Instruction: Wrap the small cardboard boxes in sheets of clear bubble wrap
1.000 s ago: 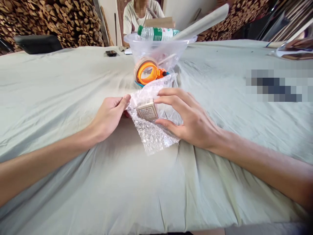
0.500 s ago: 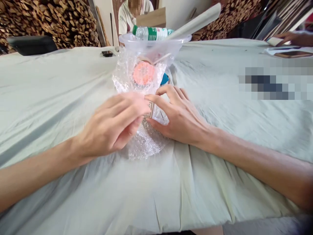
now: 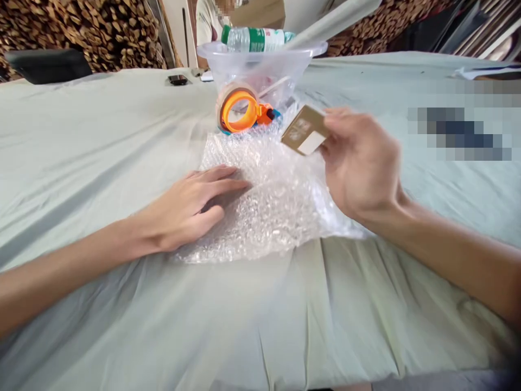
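A sheet of bubble wrap [image 3: 277, 201] lies spread on the cloth-covered table. My left hand [image 3: 199, 203] rests on its left part, fingers stretched out and apart, holding nothing. Above the wrap's right side, my right hand [image 3: 360, 163] grips a small flat brown box [image 3: 306, 130] by its right end, between thumb and fingers. The box is tilted and bears pale print and a white label. Just behind the wrap stands an orange tape dispenser [image 3: 241, 111] with a roll of tape on it.
Behind the dispenser stands a clear plastic basin [image 3: 260, 65] with a green-labelled bottle [image 3: 260, 39] across its top and a long white roll [image 3: 334, 27] leaning out. A phone [image 3: 177, 80] and black case [image 3: 49, 65] lie at the back left. A person [image 3: 207, 24] is beyond the table.
My right hand has lifted the small box off the wrap, up and to the right. The wrap now lies flattened, uncovering the orange dispenser. My left hand has opened out onto the wrap.
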{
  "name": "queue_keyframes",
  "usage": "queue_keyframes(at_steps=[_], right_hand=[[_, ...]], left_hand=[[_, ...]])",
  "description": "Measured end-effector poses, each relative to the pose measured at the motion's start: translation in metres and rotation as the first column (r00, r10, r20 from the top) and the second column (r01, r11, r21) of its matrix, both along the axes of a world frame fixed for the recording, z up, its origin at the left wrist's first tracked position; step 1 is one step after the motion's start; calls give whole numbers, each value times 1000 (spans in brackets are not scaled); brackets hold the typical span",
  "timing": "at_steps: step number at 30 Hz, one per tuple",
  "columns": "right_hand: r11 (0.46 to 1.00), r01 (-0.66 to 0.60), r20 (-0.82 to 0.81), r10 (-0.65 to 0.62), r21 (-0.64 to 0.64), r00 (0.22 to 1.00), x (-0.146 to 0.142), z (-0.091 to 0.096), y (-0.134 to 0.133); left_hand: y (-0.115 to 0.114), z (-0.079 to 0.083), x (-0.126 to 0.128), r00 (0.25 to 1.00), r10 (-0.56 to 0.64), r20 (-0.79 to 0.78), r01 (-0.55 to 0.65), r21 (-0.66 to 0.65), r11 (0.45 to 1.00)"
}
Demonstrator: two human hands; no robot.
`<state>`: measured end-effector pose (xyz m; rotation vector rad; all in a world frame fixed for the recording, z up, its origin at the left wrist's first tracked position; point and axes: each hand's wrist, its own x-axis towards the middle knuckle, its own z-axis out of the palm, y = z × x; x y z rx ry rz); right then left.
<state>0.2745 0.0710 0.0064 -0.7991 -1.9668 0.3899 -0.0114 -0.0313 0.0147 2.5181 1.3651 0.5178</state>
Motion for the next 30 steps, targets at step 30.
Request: queue_keyframes(at_steps=[30], right_hand=[[947, 320, 368, -306, 24, 878, 33, 73, -19]], left_hand=[[-4, -18, -3, 986, 139, -93, -123, 157, 980]])
